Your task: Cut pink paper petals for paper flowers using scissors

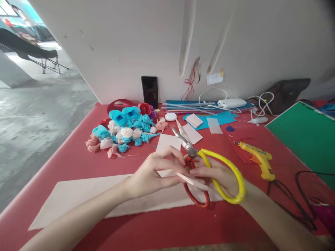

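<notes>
My left hand (159, 167) pinches a small folded piece of pale pink paper (192, 181), seen nearly edge-on. My right hand (222, 174) has a pair of scissors (193, 150) hooked on it, one handle loop yellow and the other red. The blades are slightly apart and point up and away to the left. The fingers of my right hand also meet the folded paper, close to my left fingertips. Below both hands a long pale pink paper strip (78, 195) lies across the red table (146, 233).
Blue, white and pink paper flowers (125, 129) are heaped at the left. A black phone (150, 92) leans on the wall. Cut paper pieces (192, 132) lie beyond my hands. At the right are a yellow glue gun (258, 158), its cord, and a green board (306, 139).
</notes>
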Demonstrator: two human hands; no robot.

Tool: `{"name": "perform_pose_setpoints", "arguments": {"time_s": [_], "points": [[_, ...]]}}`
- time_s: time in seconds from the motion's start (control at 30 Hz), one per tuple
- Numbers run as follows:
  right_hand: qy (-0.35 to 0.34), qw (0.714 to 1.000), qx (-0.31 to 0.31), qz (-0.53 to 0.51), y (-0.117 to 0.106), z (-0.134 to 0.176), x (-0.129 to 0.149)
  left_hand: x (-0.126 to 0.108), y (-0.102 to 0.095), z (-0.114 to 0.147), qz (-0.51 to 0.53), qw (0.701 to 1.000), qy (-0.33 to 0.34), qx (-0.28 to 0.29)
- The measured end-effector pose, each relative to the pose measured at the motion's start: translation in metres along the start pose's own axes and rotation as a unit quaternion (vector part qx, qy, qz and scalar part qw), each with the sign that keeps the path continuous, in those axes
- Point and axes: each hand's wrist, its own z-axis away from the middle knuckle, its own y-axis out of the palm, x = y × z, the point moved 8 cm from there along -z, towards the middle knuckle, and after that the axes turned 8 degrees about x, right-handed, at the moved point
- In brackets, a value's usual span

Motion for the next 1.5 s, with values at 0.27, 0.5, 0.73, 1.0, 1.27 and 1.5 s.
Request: {"name": "perform_pose_setpoints", "arguments": {"time_s": [0.27, 0.5, 0.73, 1.0, 1.27, 1.5], "points": [[-0.117, 0.983, -0.123, 0.067, -0.011, 0.010, 0.031, -0.001, -0.010, 0.004, -0.057, 0.996, 0.012, -0.065], [-0.078, 0.977, -0.166, 0.105, -0.008, 0.013, 0.023, -0.030, -0.006, 0.020, -0.465, 0.855, 0.183, -0.138], [-0.070, 0.967, -0.145, 0.196, -0.011, 0.013, 0.009, -0.019, 0.000, 0.018, -0.455, 0.866, 0.166, -0.127], [-0.064, 0.967, -0.133, 0.207, -0.012, 0.015, 0.007, 0.047, 0.020, 0.008, 0.147, 0.959, -0.228, 0.079], [-0.068, 0.943, -0.131, 0.299, -0.006, 0.011, 0.010, 0.037, 0.033, 0.007, 0.059, 0.965, -0.188, 0.173], [-0.067, 0.932, -0.162, 0.317, -0.009, 0.014, 0.020, 0.040, 0.028, 0.006, 0.027, 0.970, -0.206, 0.128]]}}
